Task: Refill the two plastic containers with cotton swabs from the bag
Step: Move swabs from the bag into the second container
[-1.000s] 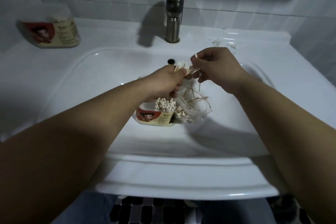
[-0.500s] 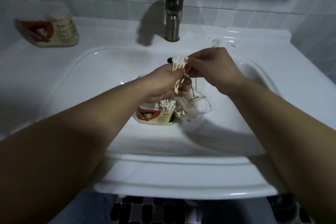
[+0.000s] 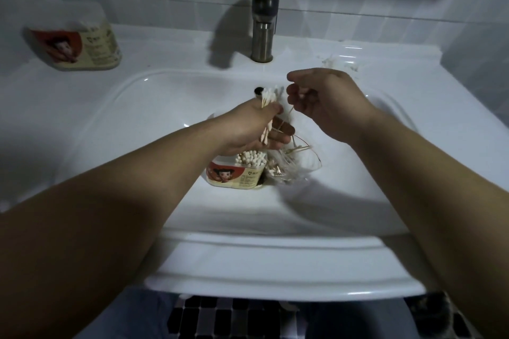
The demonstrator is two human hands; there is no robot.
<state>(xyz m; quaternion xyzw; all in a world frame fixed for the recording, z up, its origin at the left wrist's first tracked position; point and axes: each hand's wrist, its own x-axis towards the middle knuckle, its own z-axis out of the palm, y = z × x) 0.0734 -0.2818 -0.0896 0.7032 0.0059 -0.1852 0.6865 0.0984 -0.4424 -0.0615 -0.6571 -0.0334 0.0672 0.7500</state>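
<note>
gripping a bundle of cotton swabs point(image 3: 271, 96) in the left hand point(image 3: 245, 129), fingers curled tight round the sticks, directly above the open container point(image 3: 237, 176). holding the bundle's long axis roughly upright, leaning a bit away from the container, heads on top. pinching what looks like a single swab point(image 3: 302, 96) in the right hand point(image 3: 327, 102), fingers point(image 3: 296, 104) curled narrow, up and right of the container and just beside the bundle, can't tell if touching. so probably just lowering straight down with the left hand, clearly the nearer one, after tucking that stray in.

counting: two containers, the open one already packed with heads, plus a second container point(image 3: 80, 47) well apart, up and left of it. one clear bag point(image 3: 300, 165) touching the open container's right side, only a few swabs inside. can't count the bundle, too blurry.
</note>
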